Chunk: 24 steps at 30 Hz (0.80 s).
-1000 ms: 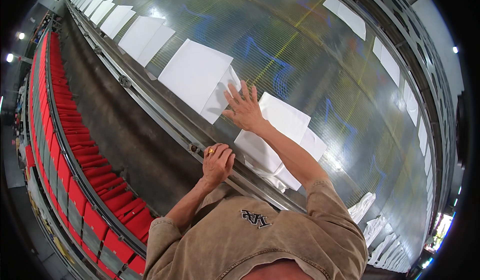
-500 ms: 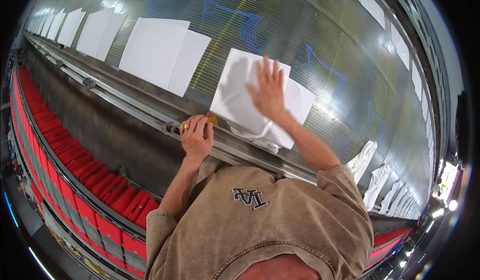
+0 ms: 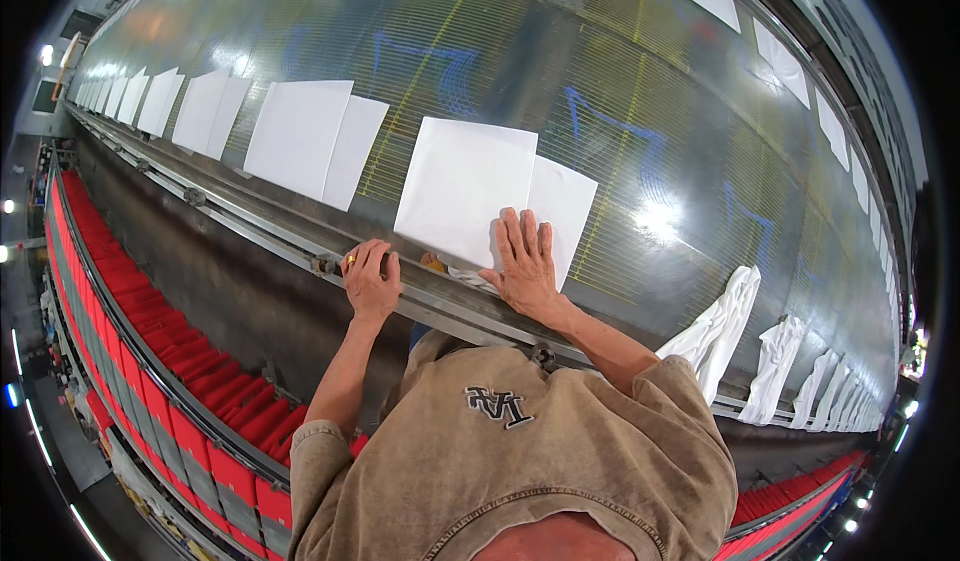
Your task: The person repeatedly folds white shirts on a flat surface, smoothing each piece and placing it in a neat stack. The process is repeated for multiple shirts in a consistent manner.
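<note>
Right hand [image 3: 526,269] splays flat, gripping nothing, on the white cloth [image 3: 468,176] mid-frame — likely light, limp, best pinched at the corners — left hand [image 3: 373,279] curled at the rail [image 3: 455,318], grip unclear.

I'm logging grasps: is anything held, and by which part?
The right hand lies flat across the near edge of the white rectangular cloth, gripping nothing; whether the left hand grips the grey metal rail cannot be told.
</note>
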{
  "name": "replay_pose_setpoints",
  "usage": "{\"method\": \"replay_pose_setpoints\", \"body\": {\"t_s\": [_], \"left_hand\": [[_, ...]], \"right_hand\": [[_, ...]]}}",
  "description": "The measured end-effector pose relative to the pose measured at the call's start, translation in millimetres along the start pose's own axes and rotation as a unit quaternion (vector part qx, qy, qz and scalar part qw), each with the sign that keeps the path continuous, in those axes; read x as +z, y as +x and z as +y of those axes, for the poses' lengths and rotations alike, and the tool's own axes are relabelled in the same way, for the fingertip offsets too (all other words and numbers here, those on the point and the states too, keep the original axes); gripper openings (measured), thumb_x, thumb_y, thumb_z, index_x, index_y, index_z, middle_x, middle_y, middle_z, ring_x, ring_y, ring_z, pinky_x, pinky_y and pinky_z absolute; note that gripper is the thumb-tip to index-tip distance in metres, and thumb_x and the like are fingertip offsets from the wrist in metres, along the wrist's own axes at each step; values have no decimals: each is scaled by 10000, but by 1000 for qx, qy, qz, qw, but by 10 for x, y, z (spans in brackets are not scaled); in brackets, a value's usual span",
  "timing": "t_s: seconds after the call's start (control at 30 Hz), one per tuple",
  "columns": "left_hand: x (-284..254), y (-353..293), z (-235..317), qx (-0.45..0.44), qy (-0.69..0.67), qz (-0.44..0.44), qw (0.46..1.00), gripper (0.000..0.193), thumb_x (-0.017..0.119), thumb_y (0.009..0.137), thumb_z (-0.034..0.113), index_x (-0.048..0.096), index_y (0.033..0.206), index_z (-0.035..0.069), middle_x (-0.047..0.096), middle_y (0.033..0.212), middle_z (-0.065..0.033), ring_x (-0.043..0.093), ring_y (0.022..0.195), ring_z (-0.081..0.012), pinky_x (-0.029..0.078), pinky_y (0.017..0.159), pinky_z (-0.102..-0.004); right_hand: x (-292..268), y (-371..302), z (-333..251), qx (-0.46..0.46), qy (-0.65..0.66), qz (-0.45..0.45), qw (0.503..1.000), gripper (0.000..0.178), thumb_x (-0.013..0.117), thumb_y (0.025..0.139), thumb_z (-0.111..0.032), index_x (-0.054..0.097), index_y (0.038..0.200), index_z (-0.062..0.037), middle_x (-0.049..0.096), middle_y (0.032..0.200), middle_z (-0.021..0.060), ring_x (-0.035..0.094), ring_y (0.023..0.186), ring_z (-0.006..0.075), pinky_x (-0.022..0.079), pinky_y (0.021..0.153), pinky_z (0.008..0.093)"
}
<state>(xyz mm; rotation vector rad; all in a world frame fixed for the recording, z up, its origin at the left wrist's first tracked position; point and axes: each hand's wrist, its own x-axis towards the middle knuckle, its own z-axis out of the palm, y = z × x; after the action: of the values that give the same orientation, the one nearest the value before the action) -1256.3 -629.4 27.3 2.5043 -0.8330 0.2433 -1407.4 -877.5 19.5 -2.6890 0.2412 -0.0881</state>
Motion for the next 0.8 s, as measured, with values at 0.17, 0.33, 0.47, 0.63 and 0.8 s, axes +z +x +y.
{"method": "replay_pose_setpoints", "body": {"t_s": [0.17,0.33,0.47,0.63,0.8], "left_hand": [[-4,-3,1,-10,1,-10,1000,177,691,888,150,702,1035,54,692,1125,-93,616,1094,-308,415,989,-435],[-3,-5,-14,-3,1,-15,1000,167,688,899,161,697,1027,54,689,1122,-97,613,1095,-310,413,992,-440],[-5,-11,-25,4,1,-13,1000,167,691,901,167,697,1031,63,689,1119,-99,614,1091,-312,414,991,-441],[-4,-3,-42,22,4,3,1000,168,689,906,174,694,1031,62,690,1113,-90,615,1092,-312,413,986,-442],[-7,-30,-61,14,-16,-15,1000,162,677,916,185,687,1019,60,693,1112,-86,609,1104,-313,404,996,-447]], "right_hand": [[-194,346,52,20,-19,63,998,854,559,997,-488,251,1555,80,139,1647,308,70,1536,497,77,1185,696],[-79,1190,451,86,4,163,983,859,541,1001,-511,277,1530,113,159,1635,324,78,1521,526,76,1203,664],[27,1256,613,142,-31,75,987,872,519,1002,-538,268,1543,98,154,1646,307,75,1529,507,63,1222,630],[-125,1145,945,173,-58,103,978,852,398,1037,-580,206,1590,39,104,1677,258,46,1551,461,20,1238,602],[-205,1062,1009,187,-86,64,977,841,352,1045,-598,174,1611,-2,92,1686,239,27,1563,428,8,1239,607]]}}
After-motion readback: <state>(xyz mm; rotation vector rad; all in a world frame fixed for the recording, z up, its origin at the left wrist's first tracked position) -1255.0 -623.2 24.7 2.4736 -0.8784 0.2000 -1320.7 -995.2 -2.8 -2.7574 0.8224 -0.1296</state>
